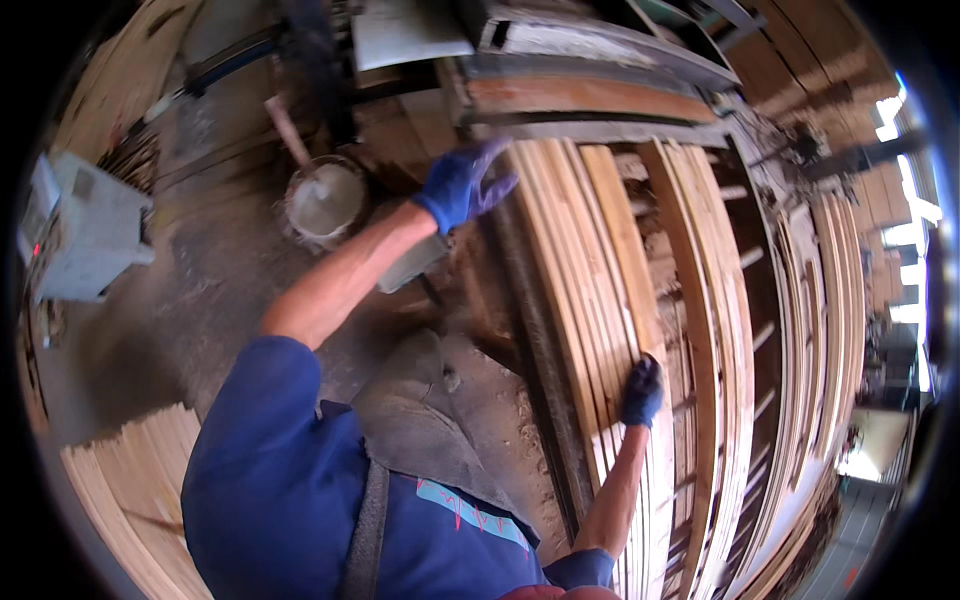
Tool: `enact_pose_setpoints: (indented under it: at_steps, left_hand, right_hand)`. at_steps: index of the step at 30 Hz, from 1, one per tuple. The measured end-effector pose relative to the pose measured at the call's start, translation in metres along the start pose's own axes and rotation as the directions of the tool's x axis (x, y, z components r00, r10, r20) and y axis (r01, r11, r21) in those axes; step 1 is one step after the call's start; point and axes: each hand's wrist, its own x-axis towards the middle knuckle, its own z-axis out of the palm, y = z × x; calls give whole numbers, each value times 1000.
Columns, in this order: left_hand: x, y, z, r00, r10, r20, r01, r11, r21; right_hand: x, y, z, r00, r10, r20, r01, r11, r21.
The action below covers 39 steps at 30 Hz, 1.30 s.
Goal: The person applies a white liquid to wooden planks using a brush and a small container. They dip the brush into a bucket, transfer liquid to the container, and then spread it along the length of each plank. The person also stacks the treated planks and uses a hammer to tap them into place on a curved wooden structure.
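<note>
Long pale wooden strips (565, 260) lie side by side on a slatted rack, running from the far end toward me. Beside their far ends is my left hand (462, 188), in a blue glove, thumb and fingers apart and nothing held. My right hand (642, 392), gloved in dark blue, has its fingers curled over the right edge of this group, on the outermost strip (615, 215). A gap separates that strip from a second group of strips (705, 260) farther right. The underside of the right hand's grip is hidden.
A bucket of whitish stuff (328, 203) with a handle (288, 132) sticking out stands on the floor at left. Behind the rack is a machine with an orange-brown beam (590, 98). More boards (135, 480) are stacked at lower left, others (840, 300) at right.
</note>
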Motion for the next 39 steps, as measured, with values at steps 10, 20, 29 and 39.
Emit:
enact_pose_setpoints:
  at_steps: [10,20,29,39]
  left_hand:
    - [-294,-319,-166,708,-694,129,618,698,362]
    - [-176,-611,-260,246,-962,115,969,241,-59]
    - [-148,-587,-258,404,-859,315,858,237,-455]
    - [-218,-272,-327,694,-216,687,474,855,-209]
  right_hand:
    - [-132,-186,27,949,219,228,-316,663,678]
    - [-303,-373,218,441,253,861,-686,713,142]
    - [-195,-541,330,410,375,832,-898,324,297]
    - [-145,-645,508,224,-171,959,-895,-427,133]
